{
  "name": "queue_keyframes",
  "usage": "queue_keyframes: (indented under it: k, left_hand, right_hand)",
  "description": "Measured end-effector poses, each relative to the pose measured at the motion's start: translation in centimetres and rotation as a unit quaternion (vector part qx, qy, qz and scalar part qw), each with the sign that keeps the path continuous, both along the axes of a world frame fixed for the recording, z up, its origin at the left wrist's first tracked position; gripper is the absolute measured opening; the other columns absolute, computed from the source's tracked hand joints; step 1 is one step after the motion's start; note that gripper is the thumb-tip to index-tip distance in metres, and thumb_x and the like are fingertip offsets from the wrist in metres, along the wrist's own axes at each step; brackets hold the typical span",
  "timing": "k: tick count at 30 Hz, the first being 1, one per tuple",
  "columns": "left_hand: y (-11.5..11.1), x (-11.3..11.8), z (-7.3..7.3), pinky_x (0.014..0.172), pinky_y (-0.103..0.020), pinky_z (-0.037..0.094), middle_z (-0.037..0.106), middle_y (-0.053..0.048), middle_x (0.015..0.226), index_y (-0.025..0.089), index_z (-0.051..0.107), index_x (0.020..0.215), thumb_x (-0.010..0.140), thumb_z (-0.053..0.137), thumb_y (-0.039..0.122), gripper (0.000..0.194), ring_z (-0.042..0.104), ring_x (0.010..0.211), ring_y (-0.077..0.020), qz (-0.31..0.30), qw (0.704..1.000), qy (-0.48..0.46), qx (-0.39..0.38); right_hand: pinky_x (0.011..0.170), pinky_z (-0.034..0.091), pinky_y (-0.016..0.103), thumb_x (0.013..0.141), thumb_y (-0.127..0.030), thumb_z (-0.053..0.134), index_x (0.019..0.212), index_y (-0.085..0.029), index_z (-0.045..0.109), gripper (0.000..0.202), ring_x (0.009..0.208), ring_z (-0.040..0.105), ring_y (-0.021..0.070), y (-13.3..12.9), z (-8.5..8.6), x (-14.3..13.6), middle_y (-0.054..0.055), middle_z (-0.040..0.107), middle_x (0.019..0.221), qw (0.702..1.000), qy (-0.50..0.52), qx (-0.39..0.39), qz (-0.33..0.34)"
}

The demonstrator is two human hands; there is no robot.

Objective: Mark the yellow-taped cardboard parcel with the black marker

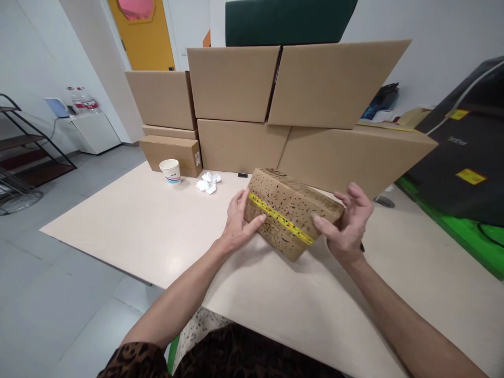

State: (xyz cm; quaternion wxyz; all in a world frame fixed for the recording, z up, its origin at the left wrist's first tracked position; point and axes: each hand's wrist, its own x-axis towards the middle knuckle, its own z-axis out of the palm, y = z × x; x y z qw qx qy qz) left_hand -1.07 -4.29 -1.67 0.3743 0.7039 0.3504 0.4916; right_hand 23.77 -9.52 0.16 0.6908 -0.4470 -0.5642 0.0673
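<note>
Tilted above the table is a small brown cardboard box covered in dark specks, with a strip of yellow tape along one face. My left hand grips its left end, thumb on the front face and fingers mostly hidden behind. At the right end, my right hand holds the box with its thumb pressed on the face, while some of its fingers are raised off the far edge. A small dark object, partly hidden, shows just beside my right hand.
Large cardboard boxes are stacked along the back of the table, a dark green box on top. A paper cup, crumpled tissue and small black object lie in front. A black bag-like object stands right.
</note>
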Motion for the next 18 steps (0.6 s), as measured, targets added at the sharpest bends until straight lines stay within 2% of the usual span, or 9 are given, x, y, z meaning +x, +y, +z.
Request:
queue_keyframes:
  k: [2,3,6,8,10,12,15,18]
  left_hand:
    - [0.5,-0.7,0.5,0.131,-0.060,0.010,0.020,-0.016,0.173,0.026,0.031,0.163,0.080,0.081,0.054,0.101,0.012,0.161,-0.0402,0.024,0.997,-0.037,-0.057]
    - [0.8,-1.1,0.7,0.130,-0.061,0.013,0.020,-0.016,0.174,0.026,0.029,0.164,0.078,0.083,0.055,0.105,0.014,0.161,-0.0416,0.008,0.994,-0.059,-0.097]
    - [1.2,-1.7,1.5,0.120,-0.061,0.037,0.042,-0.019,0.164,0.025,0.039,0.159,0.079,0.083,0.054,0.096,0.044,0.147,-0.0439,-0.112,0.958,-0.133,-0.228]
    - [1.2,-1.7,1.8,0.111,-0.055,0.048,0.059,-0.018,0.150,0.022,0.049,0.152,0.079,0.083,0.051,0.085,0.061,0.131,-0.0408,-0.161,0.934,-0.170,-0.272]
    - [1.2,-1.6,2.1,0.106,-0.049,0.052,0.068,-0.015,0.138,0.020,0.059,0.142,0.076,0.085,0.049,0.076,0.067,0.122,-0.0376,-0.158,0.925,-0.196,-0.284]
    - [1.2,-1.4,2.2,0.102,-0.045,0.053,0.071,-0.013,0.132,0.018,0.063,0.134,0.073,0.086,0.049,0.072,0.068,0.119,-0.0355,-0.147,0.918,-0.219,-0.297]
    - [1.3,-1.4,2.2,0.096,-0.041,0.054,0.073,-0.012,0.127,0.019,0.062,0.129,0.070,0.088,0.049,0.072,0.069,0.115,-0.0322,-0.140,0.906,-0.231,-0.326]
    - [1.4,-1.4,2.0,0.086,-0.037,0.055,0.075,-0.008,0.119,0.021,0.058,0.127,0.064,0.091,0.041,0.074,0.072,0.101,-0.0272,-0.132,0.898,-0.236,-0.347]
  right_hand:
    - [0.117,0.033,0.066,0.062,-0.045,0.083,0.131,-0.038,0.053,0.075,0.136,0.051,0.0367,0.5,-0.3,0.8,0.004,0.047,0.150,0.993,0.098,-0.010,0.067]
    - [0.117,0.034,0.065,0.061,-0.044,0.083,0.128,-0.038,0.055,0.073,0.133,0.053,0.0354,0.7,-0.4,1.0,0.003,0.050,0.146,0.986,0.137,-0.020,0.096]
    - [0.119,0.033,0.063,0.060,-0.042,0.082,0.124,-0.036,0.060,0.067,0.130,0.055,0.0327,1.1,-0.6,1.1,0.002,0.056,0.138,0.969,0.200,-0.047,0.137]
    - [0.121,0.032,0.060,0.062,-0.043,0.082,0.123,-0.036,0.061,0.065,0.133,0.053,0.0315,1.3,-0.9,1.0,0.002,0.057,0.136,0.965,0.218,-0.053,0.133]
    - [0.121,0.034,0.057,0.065,-0.046,0.082,0.123,-0.035,0.061,0.062,0.136,0.051,0.0306,1.3,-1.1,0.8,0.003,0.057,0.134,0.961,0.236,-0.063,0.130]
    - [0.116,0.041,0.054,0.068,-0.047,0.081,0.122,-0.034,0.061,0.059,0.134,0.052,0.0303,1.3,-1.3,0.7,0.003,0.056,0.134,0.952,0.263,-0.079,0.137]
    - [0.103,0.053,0.052,0.069,-0.047,0.080,0.120,-0.034,0.060,0.056,0.127,0.058,0.0304,1.3,-1.5,0.8,0.004,0.056,0.134,0.936,0.299,-0.104,0.156]
    - [0.100,0.056,0.051,0.071,-0.046,0.080,0.121,-0.034,0.058,0.056,0.128,0.058,0.0305,1.2,-1.7,0.9,0.004,0.058,0.132,0.924,0.323,-0.128,0.159]
